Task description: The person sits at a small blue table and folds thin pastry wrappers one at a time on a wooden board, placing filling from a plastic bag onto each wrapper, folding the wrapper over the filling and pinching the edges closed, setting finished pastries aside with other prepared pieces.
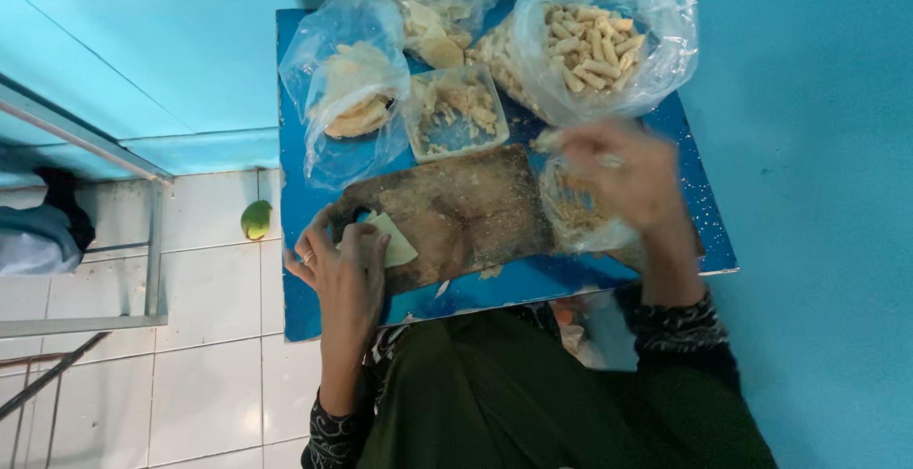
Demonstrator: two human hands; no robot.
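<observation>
My left hand (340, 264) rests on the near left end of a dark wooden cutting board (456, 212), fingers pressing a pale square wrapper sheet (395, 244). My right hand (623, 174) is blurred above the board's right end, pinching a small pale roll (552, 139) over a clear bag of crumbs (580, 222). The board lies on a small blue table (504, 283).
Behind the board stand a clear tub of filling (455, 112), a bag of round wrappers (347, 98), a bag of pale pieces (439, 12) and a large bag of finished rolls (594, 46). A green fruit (256, 219) lies on the white tiled floor at left. Blue walls surround.
</observation>
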